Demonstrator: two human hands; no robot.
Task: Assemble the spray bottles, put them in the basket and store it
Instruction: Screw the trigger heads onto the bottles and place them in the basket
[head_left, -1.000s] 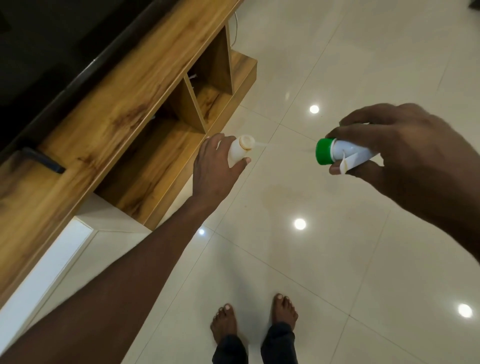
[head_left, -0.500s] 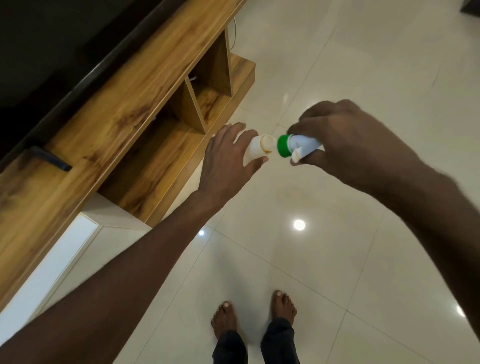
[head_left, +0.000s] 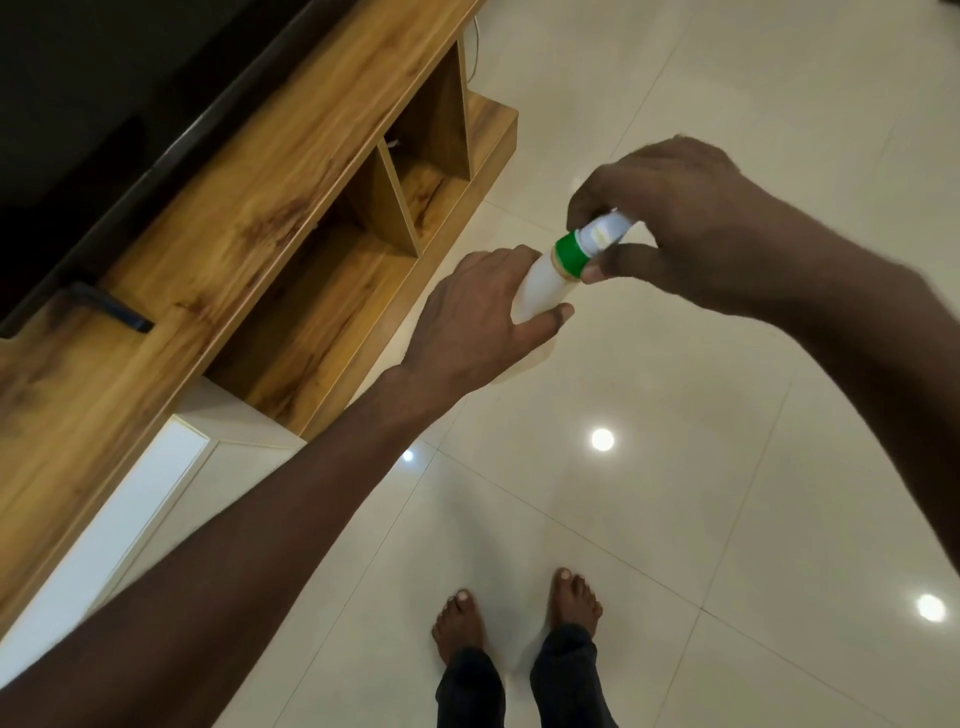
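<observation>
My left hand (head_left: 475, 322) grips a small white bottle (head_left: 540, 291) held out over the floor, neck pointing up and right. My right hand (head_left: 670, 218) holds the white spray head with a green collar (head_left: 571, 254). The green collar sits right on the bottle's neck, touching it. My fingers hide most of the spray head and the lower bottle. No basket is in view.
A wooden TV unit (head_left: 249, 244) with open shelf compartments runs along the left, with a dark screen (head_left: 104, 88) above it. Glossy cream floor tiles (head_left: 675, 493) lie below. My bare feet (head_left: 519, 618) stand at the bottom middle.
My right hand has come left with the spray head and brought its green collar onto the bottle's neck. My left hand has risen slightly with the bottle.
</observation>
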